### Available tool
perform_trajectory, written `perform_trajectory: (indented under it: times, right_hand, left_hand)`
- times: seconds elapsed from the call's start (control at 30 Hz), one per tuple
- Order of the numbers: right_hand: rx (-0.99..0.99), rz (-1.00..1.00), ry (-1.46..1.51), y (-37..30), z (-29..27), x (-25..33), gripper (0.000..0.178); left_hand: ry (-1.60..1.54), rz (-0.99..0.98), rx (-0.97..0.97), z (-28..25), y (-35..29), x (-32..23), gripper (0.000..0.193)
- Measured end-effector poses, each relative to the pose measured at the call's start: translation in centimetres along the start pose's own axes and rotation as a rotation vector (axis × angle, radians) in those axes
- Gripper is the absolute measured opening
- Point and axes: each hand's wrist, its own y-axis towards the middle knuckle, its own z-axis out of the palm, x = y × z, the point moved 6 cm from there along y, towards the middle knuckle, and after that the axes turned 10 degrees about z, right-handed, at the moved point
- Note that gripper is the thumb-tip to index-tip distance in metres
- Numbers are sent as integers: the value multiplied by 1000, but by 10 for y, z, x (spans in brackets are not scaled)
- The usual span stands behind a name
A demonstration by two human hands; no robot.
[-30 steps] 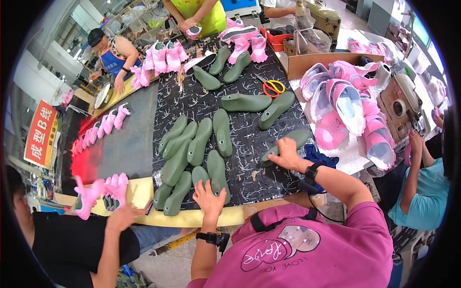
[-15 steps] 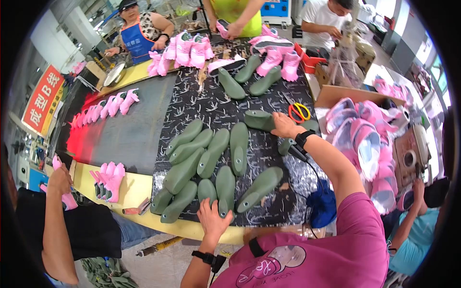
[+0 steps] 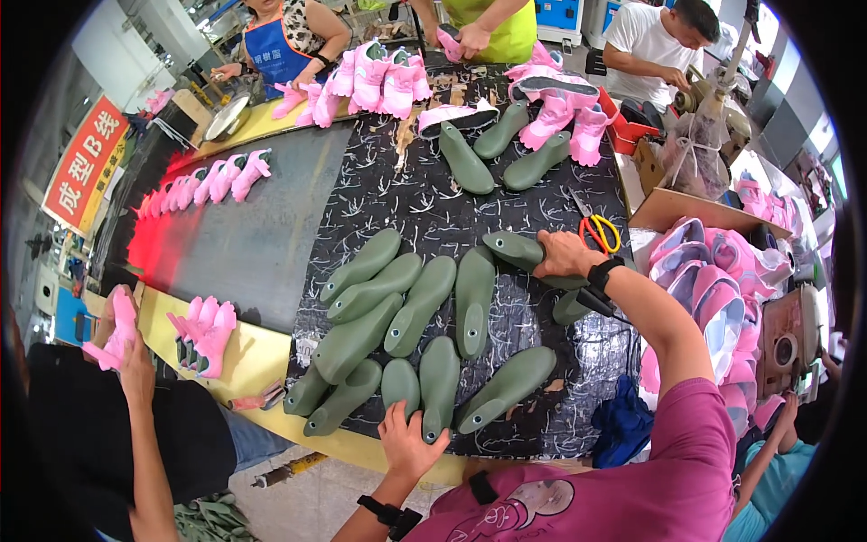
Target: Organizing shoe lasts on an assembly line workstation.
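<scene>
Several green shoe lasts lie on the black, white-marked table top [image 3: 379, 181] before me. My right hand [image 3: 564, 254] grips the end of one shoe last [image 3: 513, 247] at the right of the group. Beneath that hand another green last [image 3: 569, 307] is partly hidden. At the near edge, my left hand [image 3: 411, 445] has its fingers curled over the heel ends of two lasts, a shorter one [image 3: 400, 384] and a longer one [image 3: 439, 379]. Just right of these, a separate last [image 3: 508, 388] lies slanted.
Yellow-handled scissors [image 3: 598, 230] lie beyond my right hand. Pink shoe uppers [image 3: 713, 289] are heaped at the right; more pink shoes [image 3: 384, 81] stand at the far edge. A dark conveyor belt [image 3: 262, 235] runs at left. Co-workers surround the table; a blue cloth [image 3: 623, 420] lies near my right arm.
The whole view has shifted, so the table sits lower and further right. The last in my right hand has tilted slightly. At left, a co-worker's pink shoe has turned and is more visible.
</scene>
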Motion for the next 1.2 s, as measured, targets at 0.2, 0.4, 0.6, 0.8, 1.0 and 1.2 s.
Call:
perform_trajectory:
  times: [0.2, 0.4, 0.6, 0.8, 1.0, 1.2]
  right_hand:
    - [-281, 75, 547, 18, -40, -3, 61]
    - [-934, -68, 727, 57, -141, -6, 43]
    - [-516, -193, 384, -26, -65, 19, 40]
    - [-329, 163, 391, -93, 25, -74, 54]
    - [-385, -23, 485, -136, 63, -87, 81]
    - [-457, 123, 389, -112, 69, -61, 79]
  left_hand:
    - [-12, -10, 5, 0, -2, -1, 52]
    - [-3, 13, -19, -2, -4, -2, 49]
    - [33, 21, -68, -2, 0, -1, 47]
    - [50, -7, -40, -2, -1, 6, 47]
    - [82, -15, 9, 9, -3, 3, 50]
    - [88, -40, 33, 7, -8, 1, 52]
